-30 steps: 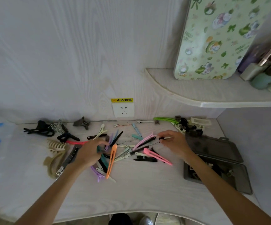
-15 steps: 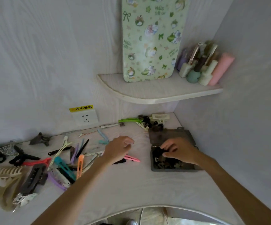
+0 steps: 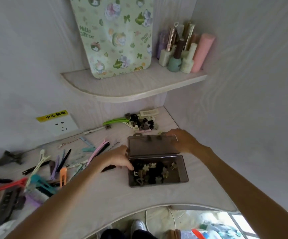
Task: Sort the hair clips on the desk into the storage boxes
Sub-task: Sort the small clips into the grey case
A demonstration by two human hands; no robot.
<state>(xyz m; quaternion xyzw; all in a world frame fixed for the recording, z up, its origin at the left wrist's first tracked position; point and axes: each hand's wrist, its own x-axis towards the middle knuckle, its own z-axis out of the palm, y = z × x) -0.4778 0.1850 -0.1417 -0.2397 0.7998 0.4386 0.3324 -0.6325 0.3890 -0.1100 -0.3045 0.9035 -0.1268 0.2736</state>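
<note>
A smoky see-through storage box [image 3: 184,168] lies open at the desk's right side, with several small flower and claw clips [image 3: 150,171] inside. Its lid [image 3: 150,145] lies flat behind it. My left hand [image 3: 113,159] grips the box's left wall, with a dark clip [image 3: 107,168] on the desk just under it. My right hand [image 3: 182,139] has its fingers closed on the lid's far right corner. Long coloured hair clips [image 3: 41,169] lie scattered to the left. A heap of small dark clips [image 3: 142,122] and a green clip [image 3: 115,121] sit by the back wall.
A corner shelf [image 3: 134,90] overhangs the back of the desk, carrying a patterned green board [image 3: 115,37] and several bottles [image 3: 182,54]. A wall socket [image 3: 62,125] sits behind the clips. The side wall runs close to the box's right. The desk's curved front edge [image 3: 139,211] is near me.
My view has swung to the right. My right hand left the box's inside and went to the lid's far corner. My left hand moved right, onto the box's left wall.
</note>
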